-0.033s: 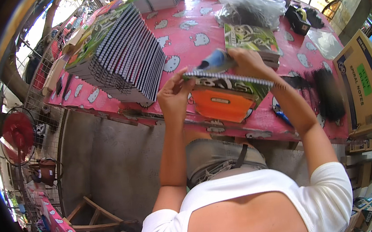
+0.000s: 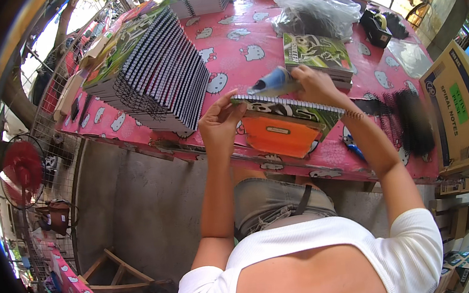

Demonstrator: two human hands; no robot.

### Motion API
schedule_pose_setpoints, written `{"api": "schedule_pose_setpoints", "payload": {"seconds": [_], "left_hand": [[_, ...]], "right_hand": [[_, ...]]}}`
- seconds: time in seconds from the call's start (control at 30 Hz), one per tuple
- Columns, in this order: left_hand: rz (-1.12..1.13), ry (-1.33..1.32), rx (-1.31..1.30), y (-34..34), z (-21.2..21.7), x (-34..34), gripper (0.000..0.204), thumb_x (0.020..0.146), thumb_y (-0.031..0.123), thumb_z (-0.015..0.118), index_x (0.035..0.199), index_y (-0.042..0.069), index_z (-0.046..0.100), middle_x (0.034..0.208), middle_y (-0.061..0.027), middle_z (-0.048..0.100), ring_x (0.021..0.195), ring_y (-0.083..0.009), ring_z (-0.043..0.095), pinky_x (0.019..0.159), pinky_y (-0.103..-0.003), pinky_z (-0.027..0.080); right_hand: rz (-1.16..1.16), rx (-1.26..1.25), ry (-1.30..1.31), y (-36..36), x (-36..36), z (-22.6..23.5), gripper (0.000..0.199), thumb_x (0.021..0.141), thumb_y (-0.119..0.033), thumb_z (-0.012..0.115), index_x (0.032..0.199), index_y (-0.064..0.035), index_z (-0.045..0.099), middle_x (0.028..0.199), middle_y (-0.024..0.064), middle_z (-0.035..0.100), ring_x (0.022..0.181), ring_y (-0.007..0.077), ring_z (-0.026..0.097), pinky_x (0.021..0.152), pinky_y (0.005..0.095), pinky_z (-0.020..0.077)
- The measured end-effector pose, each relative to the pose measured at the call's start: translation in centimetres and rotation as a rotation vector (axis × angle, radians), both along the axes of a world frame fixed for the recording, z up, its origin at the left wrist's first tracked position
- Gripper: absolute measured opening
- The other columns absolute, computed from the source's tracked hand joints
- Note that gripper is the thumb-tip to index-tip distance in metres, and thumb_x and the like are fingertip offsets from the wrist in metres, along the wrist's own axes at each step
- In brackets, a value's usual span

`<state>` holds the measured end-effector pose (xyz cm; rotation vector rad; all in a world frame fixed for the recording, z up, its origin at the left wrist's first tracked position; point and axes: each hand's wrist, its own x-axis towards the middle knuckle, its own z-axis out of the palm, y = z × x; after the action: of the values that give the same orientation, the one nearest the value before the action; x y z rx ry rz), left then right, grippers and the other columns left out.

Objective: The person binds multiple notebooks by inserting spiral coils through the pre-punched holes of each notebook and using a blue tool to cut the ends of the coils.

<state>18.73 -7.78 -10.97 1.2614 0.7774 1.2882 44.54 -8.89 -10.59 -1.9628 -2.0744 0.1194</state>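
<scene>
A spiral-bound notebook (image 2: 293, 113) with a green patterned cover stands tilted at the near edge of the pink table (image 2: 236, 44), its wire binding along the top. My left hand (image 2: 220, 126) pinches the notebook's left top corner. My right hand (image 2: 316, 85) grips blue-handled pliers (image 2: 273, 81) just above the binding, near its right half. An orange flat pad (image 2: 280, 136) lies under the notebook on the table edge.
A long fanned row of spiral notebooks (image 2: 154, 69) fills the table's left. Behind my right hand lie a small stack of green-covered notebooks (image 2: 316, 53) and a clear plastic bag (image 2: 317, 8). Black wire coils (image 2: 413, 121) and a cardboard box (image 2: 459, 108) sit right. A red fan (image 2: 22, 167) stands left.
</scene>
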Motion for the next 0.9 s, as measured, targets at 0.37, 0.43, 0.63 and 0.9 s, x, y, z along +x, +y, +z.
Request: {"api": "schedule_pose_setpoints", "payload": {"seconds": [0.37,0.43,0.63,0.9], "left_hand": [[0.524,-0.139,0.943,-5.6,11.0,-2.5,0.026,0.072,0.003,0.078,0.092,0.002,0.061,0.084,-0.0123,0.066,0.079,-0.0205,0.065,0.067,-0.028,0.054],[0.393,-0.081,1.065,-7.6,10.8,-1.9,0.026,0.071,0.006,0.079,0.091,0.003,0.063,0.086,-0.0127,0.067,0.079,-0.0208,0.065,0.066,-0.029,0.054],[0.016,0.304,0.693,-8.9,1.6,3.1,0.022,0.065,-0.001,0.082,0.079,0.001,0.065,0.083,-0.012,0.067,0.075,-0.0161,0.066,0.062,-0.025,0.053],[-0.037,0.3,0.62,-9.3,1.6,3.4,0.02,0.066,-0.011,0.075,0.08,-0.001,0.064,0.089,-0.0129,0.066,0.079,-0.0168,0.067,0.065,-0.025,0.056]], "right_hand": [[-0.217,-0.146,0.067,-19.8,4.0,-3.7,0.051,0.076,-0.021,0.071,0.12,-0.0042,0.051,0.131,0.0223,0.043,0.116,0.0405,0.048,0.097,0.0426,0.0414],[-0.179,0.246,-0.158,-20.9,3.7,-5.4,0.05,0.074,-0.02,0.074,0.116,-0.0031,0.054,0.121,0.0206,0.051,0.11,0.0378,0.052,0.094,0.0409,0.0423],[-0.131,0.102,0.588,-20.0,-1.7,0.2,0.042,0.076,-0.021,0.073,0.111,-0.0033,0.057,0.102,0.0163,0.058,0.1,0.0332,0.056,0.085,0.0413,0.0448],[0.049,0.318,0.483,-19.3,-5.8,3.3,0.044,0.075,-0.02,0.074,0.112,-0.0038,0.057,0.108,0.0171,0.055,0.098,0.0344,0.056,0.082,0.0413,0.046]]}}
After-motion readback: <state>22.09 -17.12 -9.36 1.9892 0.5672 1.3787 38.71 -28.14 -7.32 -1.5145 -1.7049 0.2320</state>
